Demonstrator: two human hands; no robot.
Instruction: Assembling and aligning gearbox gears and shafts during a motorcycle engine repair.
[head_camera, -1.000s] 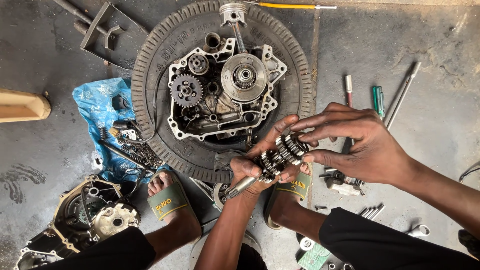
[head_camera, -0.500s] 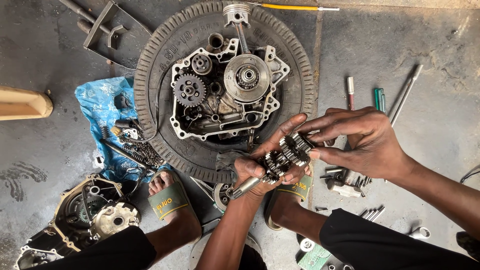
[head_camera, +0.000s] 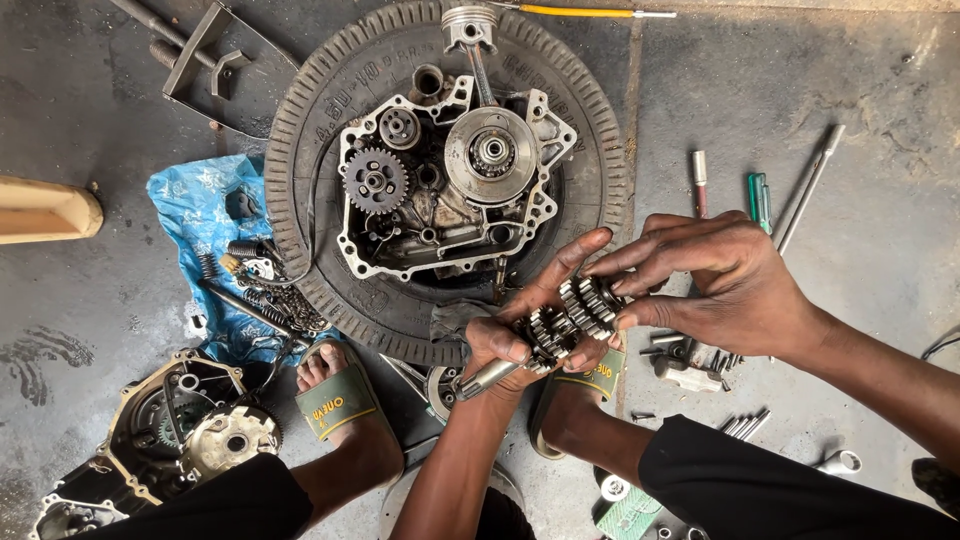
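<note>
While both hands (head_camera: 620, 305) clamp it, the gear shaft (head_camera: 560, 325) slants lower-left to upper-right.

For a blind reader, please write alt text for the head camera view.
Two hands, left hand and right hand, hold a gear shaft between them above an opened engine case lying in a tyre. Tools and parts lie around on the concrete floor.

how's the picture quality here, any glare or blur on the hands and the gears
Head view: soft, even daylight, no hard shadows; the gear cluster between left hand and right hand is sharp, with small glints on the teeth; the engine case in the tyre is crisp; slight wide-angle stretch at the edges.
</note>
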